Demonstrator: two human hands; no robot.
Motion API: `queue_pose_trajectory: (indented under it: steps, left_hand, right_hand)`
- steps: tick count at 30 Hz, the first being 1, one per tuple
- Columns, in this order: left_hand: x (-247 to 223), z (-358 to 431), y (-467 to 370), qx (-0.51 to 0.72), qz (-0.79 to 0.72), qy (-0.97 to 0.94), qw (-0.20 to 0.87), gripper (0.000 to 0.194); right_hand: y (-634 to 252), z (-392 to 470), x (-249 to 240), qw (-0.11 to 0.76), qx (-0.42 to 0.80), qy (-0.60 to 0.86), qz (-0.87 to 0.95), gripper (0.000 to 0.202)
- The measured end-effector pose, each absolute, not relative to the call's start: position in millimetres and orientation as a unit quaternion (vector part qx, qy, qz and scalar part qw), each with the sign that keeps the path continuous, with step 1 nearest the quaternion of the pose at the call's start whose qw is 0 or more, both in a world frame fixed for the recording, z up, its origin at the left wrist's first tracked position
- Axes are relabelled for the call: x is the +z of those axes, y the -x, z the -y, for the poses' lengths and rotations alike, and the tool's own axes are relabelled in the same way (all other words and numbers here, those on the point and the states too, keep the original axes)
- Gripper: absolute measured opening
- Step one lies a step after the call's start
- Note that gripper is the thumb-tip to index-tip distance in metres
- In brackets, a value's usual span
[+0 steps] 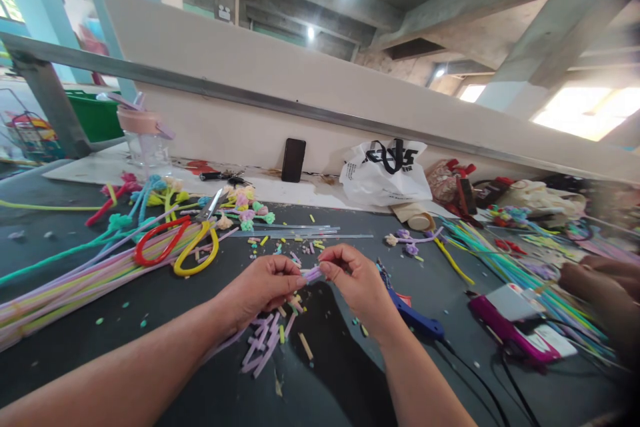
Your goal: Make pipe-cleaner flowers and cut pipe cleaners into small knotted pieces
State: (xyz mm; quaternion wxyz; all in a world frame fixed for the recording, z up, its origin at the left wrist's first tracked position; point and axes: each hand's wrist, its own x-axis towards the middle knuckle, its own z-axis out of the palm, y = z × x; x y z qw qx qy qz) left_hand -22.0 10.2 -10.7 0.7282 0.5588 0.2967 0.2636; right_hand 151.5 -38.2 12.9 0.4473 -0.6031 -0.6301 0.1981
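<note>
Between the fingertips of both hands is a short lilac pipe cleaner piece (313, 274). My left hand (267, 287) pinches its left end, and my right hand (357, 290) pinches the other end close by. Whether it is one piece or several pressed together, I cannot tell. Below my left hand lies a loose pile of cut lilac pipe cleaner pieces (265, 343). A blue glue gun (417, 317) rests beside my right forearm. Scissors (200, 240) with one red and one yellow handle lie spread on a bundle of long pastel pipe cleaners (95, 280) to the left.
Clear glue sticks (310, 233) lie beyond my hands. Further back are a phone (293, 160), a white bag (385, 177), a tape roll (419, 221) and a cup (145, 137). At right, another person's hand (595, 280) is near a magenta device (515, 330) and trailing cables.
</note>
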Motion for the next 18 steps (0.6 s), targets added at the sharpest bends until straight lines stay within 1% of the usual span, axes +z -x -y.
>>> queue_pose_trajectory:
  steps: [4, 11, 18]
  left_hand:
    - [-15.1, -11.9, 21.8, 0.267, -0.286, -0.55, 0.738, 0.025]
    - [-17.0, -12.1, 21.8, 0.267, -0.272, -0.537, 0.752, 0.027]
    - [-17.4, -11.3, 21.7, 0.264, -0.257, -0.547, 0.751, 0.024]
  right_hand:
    - [-156.6, 38.7, 14.2, 0.459, 0.237, 0.589, 0.621, 0.011]
    - [-158.8, 41.8, 20.0, 0.429, 0.25, 0.531, 0.686, 0.028]
    - [-150.9, 43.6, 23.2, 0.429, 0.239, 0.507, 0.709, 0.014]
